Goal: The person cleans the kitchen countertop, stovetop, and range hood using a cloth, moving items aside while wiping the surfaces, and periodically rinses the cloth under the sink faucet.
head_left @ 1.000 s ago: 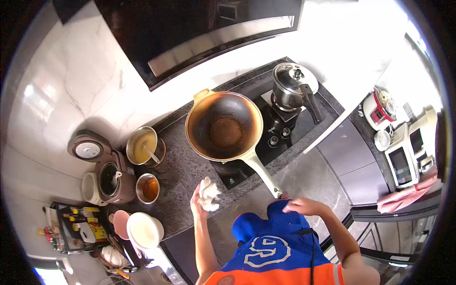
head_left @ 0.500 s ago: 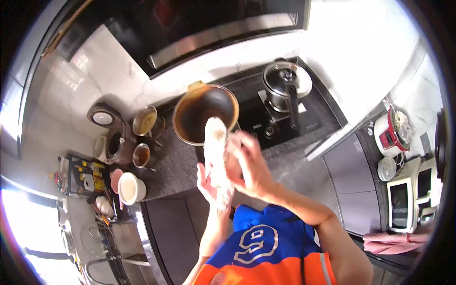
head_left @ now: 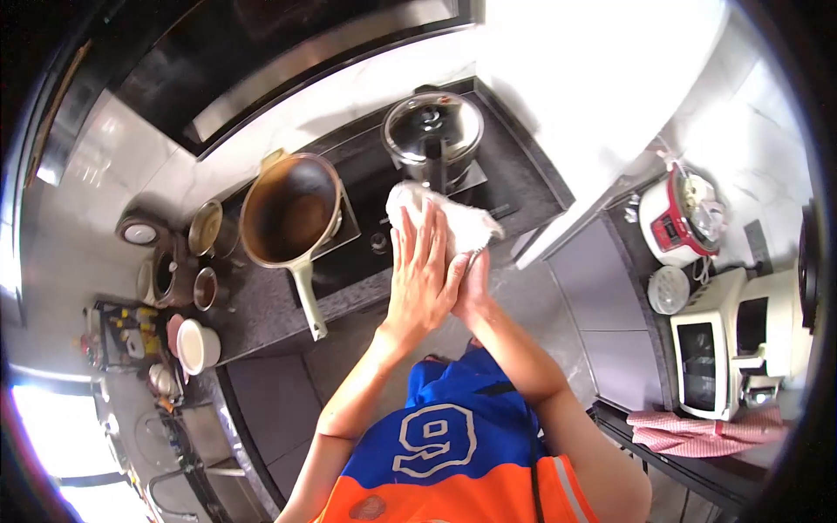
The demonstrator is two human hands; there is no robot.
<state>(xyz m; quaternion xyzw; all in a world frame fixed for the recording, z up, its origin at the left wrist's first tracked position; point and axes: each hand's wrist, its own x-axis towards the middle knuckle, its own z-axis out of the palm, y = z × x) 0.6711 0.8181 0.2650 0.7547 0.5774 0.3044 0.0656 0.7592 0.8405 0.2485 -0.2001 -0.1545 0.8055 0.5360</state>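
Note:
A white cloth [head_left: 464,225], bunched and folded, hangs in front of me between my two hands. My left hand [head_left: 420,275] presses against its near side, fingers long and close together, pointing up. From the lower right my right hand [head_left: 473,283] grips the cloth; most of its fingers are hidden behind the fabric and my left hand. Beyond the cloth stands a lidded pressure cooker [head_left: 433,131] on the black cooktop [head_left: 375,275]. Left of it is a brown-and-black wok [head_left: 292,209] with its pale handle [head_left: 307,296] pointing toward me.
At the counter's left end are metal pots [head_left: 207,228], a white tub [head_left: 199,347] and a sink area with a faucet [head_left: 166,479]. On the right side counter stand a red-and-white cooker [head_left: 671,218], a white microwave [head_left: 702,357] and a pink checked cloth [head_left: 697,433].
My view has swung right. The cloth was stretched upright near the wok; now it is bunched, before the pressure cooker. My left hand has moved from behind the cloth to its near side.

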